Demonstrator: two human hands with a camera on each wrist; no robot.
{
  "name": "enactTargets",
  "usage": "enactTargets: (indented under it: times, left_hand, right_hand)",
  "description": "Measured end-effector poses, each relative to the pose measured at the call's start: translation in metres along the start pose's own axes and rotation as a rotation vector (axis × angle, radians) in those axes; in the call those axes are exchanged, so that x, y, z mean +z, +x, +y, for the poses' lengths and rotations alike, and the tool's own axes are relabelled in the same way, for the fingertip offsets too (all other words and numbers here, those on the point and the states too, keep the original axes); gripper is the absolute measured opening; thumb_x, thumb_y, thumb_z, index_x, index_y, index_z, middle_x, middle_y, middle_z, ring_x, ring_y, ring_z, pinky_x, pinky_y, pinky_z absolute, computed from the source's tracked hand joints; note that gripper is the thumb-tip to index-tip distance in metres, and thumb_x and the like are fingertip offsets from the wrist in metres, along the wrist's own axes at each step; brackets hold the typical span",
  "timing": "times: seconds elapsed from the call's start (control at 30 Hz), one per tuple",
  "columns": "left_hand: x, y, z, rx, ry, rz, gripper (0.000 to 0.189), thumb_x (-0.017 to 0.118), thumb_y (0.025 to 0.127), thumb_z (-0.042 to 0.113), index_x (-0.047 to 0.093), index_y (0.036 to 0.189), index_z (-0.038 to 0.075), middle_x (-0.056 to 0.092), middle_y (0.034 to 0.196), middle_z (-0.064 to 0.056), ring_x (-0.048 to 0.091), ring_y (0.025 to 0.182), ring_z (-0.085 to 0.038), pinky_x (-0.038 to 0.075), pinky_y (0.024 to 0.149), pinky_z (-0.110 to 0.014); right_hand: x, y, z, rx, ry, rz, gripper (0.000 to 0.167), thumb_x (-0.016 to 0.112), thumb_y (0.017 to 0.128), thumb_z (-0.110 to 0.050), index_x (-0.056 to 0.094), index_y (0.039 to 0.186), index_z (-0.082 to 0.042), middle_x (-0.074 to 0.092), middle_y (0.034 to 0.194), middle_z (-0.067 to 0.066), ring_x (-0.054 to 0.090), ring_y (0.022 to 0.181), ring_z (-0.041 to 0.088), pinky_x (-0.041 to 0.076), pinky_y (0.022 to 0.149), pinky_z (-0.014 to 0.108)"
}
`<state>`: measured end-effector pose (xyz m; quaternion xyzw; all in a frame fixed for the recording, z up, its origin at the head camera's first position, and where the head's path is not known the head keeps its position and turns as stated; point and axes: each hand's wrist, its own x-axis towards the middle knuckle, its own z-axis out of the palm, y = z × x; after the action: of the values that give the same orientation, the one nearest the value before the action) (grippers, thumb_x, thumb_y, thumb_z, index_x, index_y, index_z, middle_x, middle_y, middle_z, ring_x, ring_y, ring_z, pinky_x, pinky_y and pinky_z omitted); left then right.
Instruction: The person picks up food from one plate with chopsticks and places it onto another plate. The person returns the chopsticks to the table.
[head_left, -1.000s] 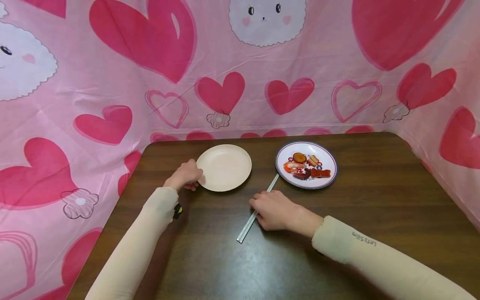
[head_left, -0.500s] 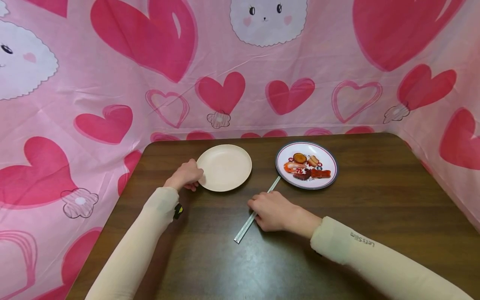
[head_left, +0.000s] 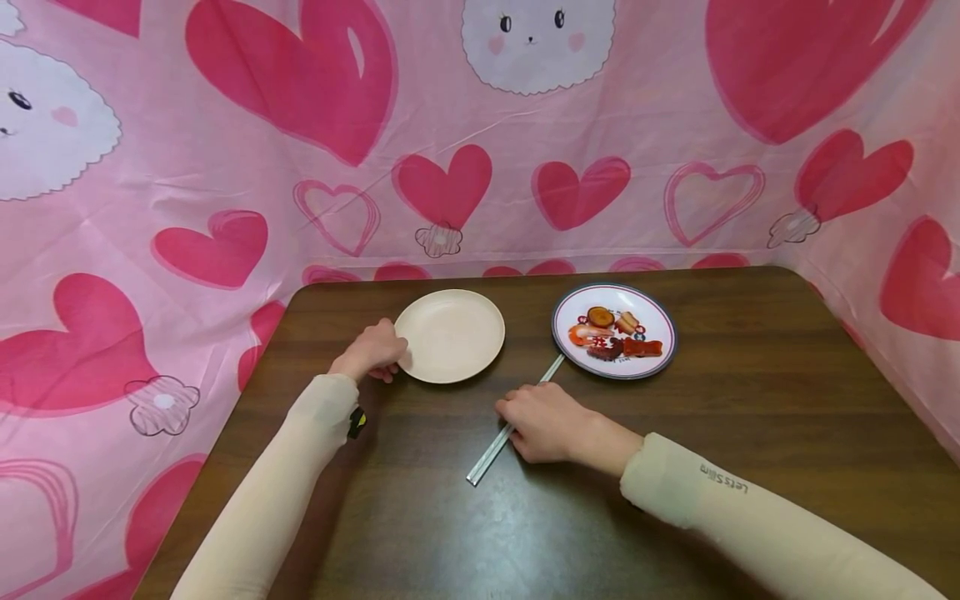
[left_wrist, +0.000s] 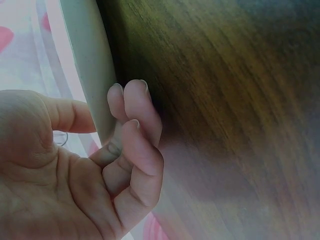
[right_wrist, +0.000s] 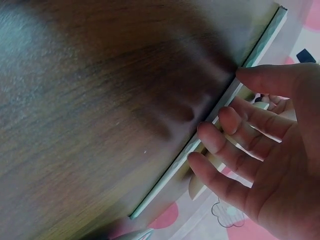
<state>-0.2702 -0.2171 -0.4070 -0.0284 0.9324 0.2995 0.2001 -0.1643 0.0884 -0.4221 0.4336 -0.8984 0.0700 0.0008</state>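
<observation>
In the head view a plain cream plate (head_left: 450, 337) lies at the back left of the table. My left hand (head_left: 370, 348) pinches its left rim; the left wrist view has the thumb (left_wrist: 75, 116) on one side of the rim and curled fingers (left_wrist: 142, 155) at the other. My right hand (head_left: 551, 422) holds a pair of pale green chopsticks (head_left: 489, 456) slantwise at the table surface. The thumb and fingertips meet the chopsticks (right_wrist: 162, 184) in the right wrist view. Their far end reaches the near rim of a blue-edged white plate (head_left: 651, 318).
On the white plate are several food pieces, among them a shrimp (head_left: 588, 334), a round brown slice (head_left: 600, 316) and a reddish-brown strip (head_left: 642, 347). Pink heart-patterned cloth (head_left: 517, 125) hangs behind and beside the dark wooden table (head_left: 750, 375).
The chopsticks have turned slightly, their near end going left and their far end right. My right hand has shifted a little left. The left hand and both plates are as before.
</observation>
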Motion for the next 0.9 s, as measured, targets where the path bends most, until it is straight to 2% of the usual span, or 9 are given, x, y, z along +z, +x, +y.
enactTargets:
  times: [0.6,0.77,0.9]
  left_hand:
    - [0.001,0.001,0.001,-0.005,-0.011,-0.002,0.051,0.059,0.095,0.015,0.037,0.134,-0.011,0.063,0.081,-0.017,0.067,0.061,-0.025,0.058,0.06,-0.037]
    - [0.001,0.0,0.001,-0.005,-0.031,0.002,0.054,0.061,0.094,0.013,0.036,0.135,-0.012,0.063,0.08,-0.017,0.067,0.061,-0.026,0.059,0.06,-0.038]
    - [0.0,-0.001,0.0,-0.002,-0.043,0.005,0.054,0.06,0.094,0.013,0.036,0.135,-0.012,0.063,0.08,-0.018,0.067,0.062,-0.026,0.059,0.06,-0.038]
  right_hand:
    - [0.0,0.001,0.0,0.003,-0.024,-0.011,0.011,0.075,0.084,-0.015,0.065,0.085,-0.017,0.063,0.081,-0.003,0.066,0.077,0.023,0.053,0.065,0.046]
    - [-0.006,0.003,-0.001,-0.015,-0.066,-0.062,0.012,0.076,0.087,-0.019,0.068,0.095,-0.015,0.065,0.089,0.0,0.065,0.086,0.025,0.053,0.074,0.048]
    - [-0.013,0.007,-0.003,-0.085,-0.133,-0.082,0.017,0.075,0.087,-0.019,0.07,0.103,-0.015,0.065,0.096,0.001,0.063,0.093,0.025,0.053,0.078,0.046]
